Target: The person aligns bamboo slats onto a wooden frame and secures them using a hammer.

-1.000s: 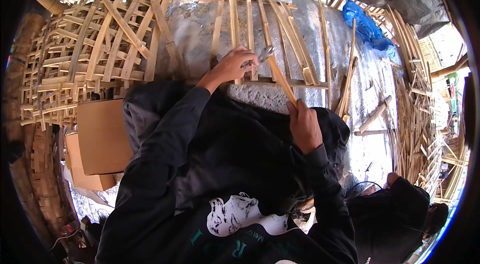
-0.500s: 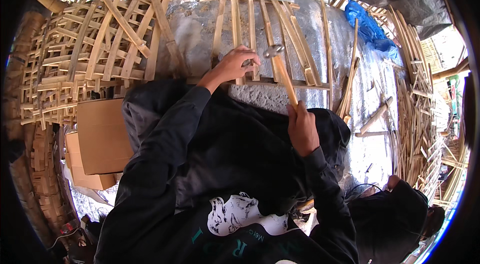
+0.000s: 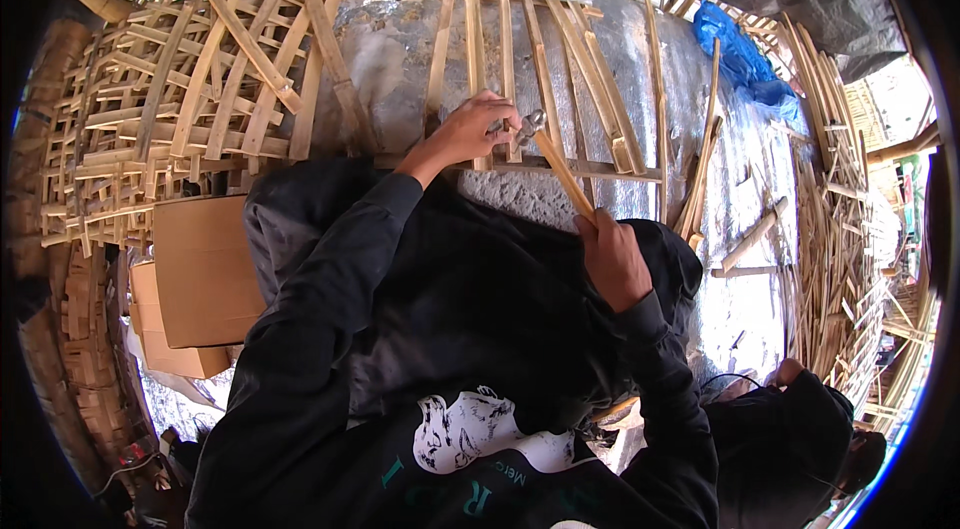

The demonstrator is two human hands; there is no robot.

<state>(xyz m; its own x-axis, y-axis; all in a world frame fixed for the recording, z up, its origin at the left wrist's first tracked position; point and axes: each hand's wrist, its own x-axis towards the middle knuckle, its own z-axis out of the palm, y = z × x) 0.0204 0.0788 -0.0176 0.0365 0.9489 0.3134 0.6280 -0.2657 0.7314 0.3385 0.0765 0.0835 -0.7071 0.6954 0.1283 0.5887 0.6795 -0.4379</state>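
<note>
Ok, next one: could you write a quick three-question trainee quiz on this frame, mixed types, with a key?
1. Which hand grips the wooden-handled hammer?
2. True or false: the blue plastic sheet lies left of the bamboo lattice.
3. What is nearest to the hammer's metal head?
A) the larger cardboard box
B) the left hand
C) the blue plastic sheet

Key:
1. The right hand.
2. False; it lies to the right.
3. B
</note>
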